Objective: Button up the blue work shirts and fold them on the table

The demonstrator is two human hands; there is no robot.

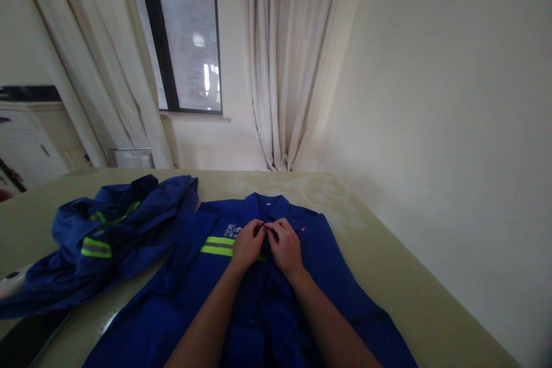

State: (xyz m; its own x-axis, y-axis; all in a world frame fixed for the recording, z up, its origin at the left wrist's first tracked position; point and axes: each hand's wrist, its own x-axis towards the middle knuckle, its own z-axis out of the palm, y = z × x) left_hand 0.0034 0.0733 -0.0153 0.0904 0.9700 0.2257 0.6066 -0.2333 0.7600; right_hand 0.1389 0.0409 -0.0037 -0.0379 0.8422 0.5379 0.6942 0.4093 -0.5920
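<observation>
A blue work jacket [336, 276] with yellow-green reflective stripes lies spread flat on the table, collar pointing away from me. My left hand [247, 244] and my right hand [285, 247] meet at the jacket's front opening just below the collar. Both are curled, fingertips pinched on the fabric edges at the chest. What lies under the fingertips is hidden.
A second blue garment [116, 230] with the same reflective stripes lies crumpled at the left of the pale table [397, 264]. A wall runs close along the right. Beyond the table are curtains [284, 63] and a window [185, 34]; a white cabinet [26, 144] stands far left.
</observation>
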